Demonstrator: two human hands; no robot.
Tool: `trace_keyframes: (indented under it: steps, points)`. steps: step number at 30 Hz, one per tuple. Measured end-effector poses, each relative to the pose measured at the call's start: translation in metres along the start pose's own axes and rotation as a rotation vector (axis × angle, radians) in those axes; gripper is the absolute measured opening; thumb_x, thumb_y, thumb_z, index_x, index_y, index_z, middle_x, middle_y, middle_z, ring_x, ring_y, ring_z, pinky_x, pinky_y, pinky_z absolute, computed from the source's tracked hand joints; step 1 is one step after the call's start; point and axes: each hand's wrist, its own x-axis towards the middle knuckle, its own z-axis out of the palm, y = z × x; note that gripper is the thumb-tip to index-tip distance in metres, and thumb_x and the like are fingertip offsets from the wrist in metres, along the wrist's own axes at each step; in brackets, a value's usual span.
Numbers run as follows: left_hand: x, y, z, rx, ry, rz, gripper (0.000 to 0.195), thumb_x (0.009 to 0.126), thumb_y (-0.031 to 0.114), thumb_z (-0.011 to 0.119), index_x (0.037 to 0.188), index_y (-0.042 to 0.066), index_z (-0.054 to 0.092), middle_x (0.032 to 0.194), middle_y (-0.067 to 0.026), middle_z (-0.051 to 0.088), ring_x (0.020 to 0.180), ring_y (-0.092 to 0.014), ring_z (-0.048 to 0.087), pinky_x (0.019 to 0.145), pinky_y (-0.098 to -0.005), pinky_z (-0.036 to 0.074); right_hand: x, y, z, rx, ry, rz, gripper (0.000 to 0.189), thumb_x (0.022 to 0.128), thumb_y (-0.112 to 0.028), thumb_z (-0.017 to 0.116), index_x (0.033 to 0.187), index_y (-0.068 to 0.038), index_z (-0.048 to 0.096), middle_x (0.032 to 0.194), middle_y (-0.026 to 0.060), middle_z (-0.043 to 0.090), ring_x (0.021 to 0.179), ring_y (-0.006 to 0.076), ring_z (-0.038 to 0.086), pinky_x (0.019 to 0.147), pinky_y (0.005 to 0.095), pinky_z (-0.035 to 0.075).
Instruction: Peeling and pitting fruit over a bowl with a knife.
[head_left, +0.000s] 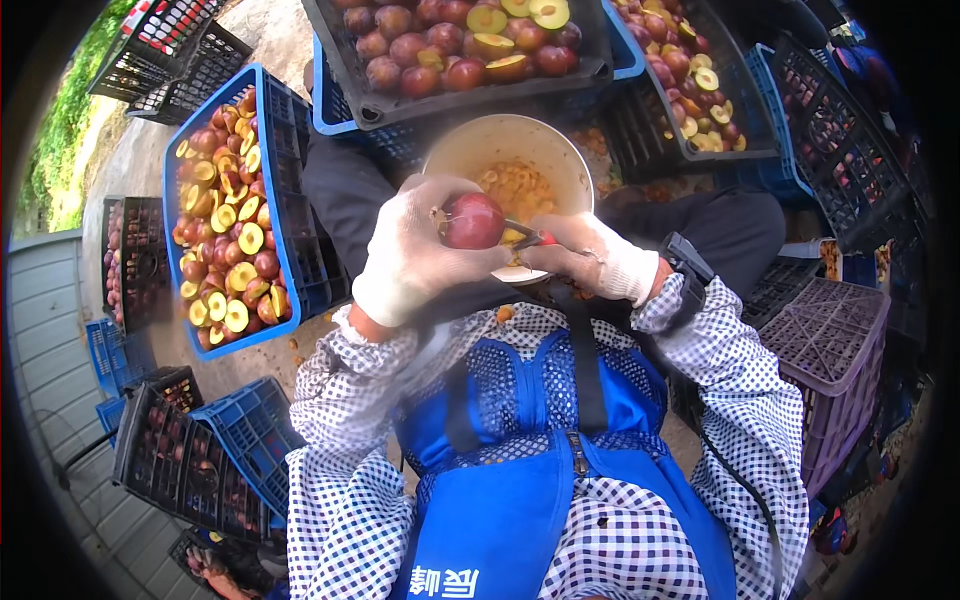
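Observation:
My gloved left hand grips a whole red plum between thumb and fingers. A small knife with a bit of red on its handle is in my gloved right hand, pinched close to the blade. Its tip meets the plum's right side, though the exact contact is hard to make out. Below both hands stands a cream-coloured bucket between my legs, with wet yellow-brown plum pits in the bottom.
Ahead is a black crate of plums, mostly whole. Halved plums fill a blue crate on the left and lie in another black crate at the right. A purple crate stands by my right elbow. Stacked crates sit at lower left.

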Motion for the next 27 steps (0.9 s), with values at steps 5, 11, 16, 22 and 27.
trace_keyframes:
  steps: [5, 11, 16, 22, 27]
  points:
    - [-0.003, -0.007, -0.002, 0.306, -0.005, 0.220, 0.046, 0.060, 0.023, 0.084, 0.099, 0.003, 0.070, 0.098, -0.0146, 0.067, 0.091, -0.032, 0.064, 0.084, -0.0415, 0.052, -0.006, -0.005, -0.020, -0.247, -0.104, 0.045, 0.027, 0.095, -0.031, 0.061, 0.101, -0.005, 0.068, 0.095, 0.0193, 0.068, 0.090, 0.0359, 0.066, 0.077, 0.0412, 0.050]
    - [-0.016, -0.018, -0.041, -0.359, -0.039, -0.173, 0.064, 0.069, 0.017, 0.074, 0.128, -0.002, 0.060, 0.111, -0.0109, 0.065, 0.104, -0.021, 0.062, 0.095, -0.0330, 0.049, -0.062, 0.011, -0.051, -0.469, 0.236, 0.270, 0.026, 0.093, -0.031, 0.065, 0.100, -0.006, 0.068, 0.076, 0.0140, 0.067, 0.069, 0.0281, 0.065, 0.065, 0.0364, 0.049]
    - [-0.005, 0.001, 0.006, -0.738, -0.004, -0.070, 0.071, 0.076, 0.029, 0.065, 0.136, -0.006, 0.052, 0.125, -0.0132, 0.059, 0.112, -0.019, 0.059, 0.100, -0.0306, 0.044, -0.013, -0.036, -0.009, 0.322, 0.531, 0.042, 0.023, 0.093, -0.024, 0.066, 0.097, -0.001, 0.067, 0.074, 0.0003, 0.060, 0.066, 0.0068, 0.052, 0.059, 0.0260, 0.041]
    - [0.009, 0.007, 0.053, -0.331, 0.286, 0.250, 0.055, 0.094, 0.031, 0.051, 0.139, -0.001, 0.047, 0.131, -0.0147, 0.054, 0.120, -0.023, 0.052, 0.107, -0.0364, 0.037, 0.051, -0.055, 0.036, 0.548, 0.721, -0.160, 0.028, 0.091, -0.027, 0.072, 0.093, -0.001, 0.065, 0.080, 0.0060, 0.063, 0.072, 0.0107, 0.058, 0.065, 0.0291, 0.048]
    - [0.007, -0.015, 0.073, 0.081, 0.527, 0.241, 0.055, 0.101, 0.042, 0.045, 0.135, 0.000, 0.053, 0.111, -0.0220, 0.069, 0.094, -0.036, 0.071, 0.080, -0.0380, 0.056, 0.056, -0.045, 0.048, 0.603, 0.750, -0.165, 0.023, 0.092, -0.025, 0.072, 0.093, -0.003, 0.066, 0.082, 0.0023, 0.063, 0.074, 0.0086, 0.058, 0.066, 0.0268, 0.048]
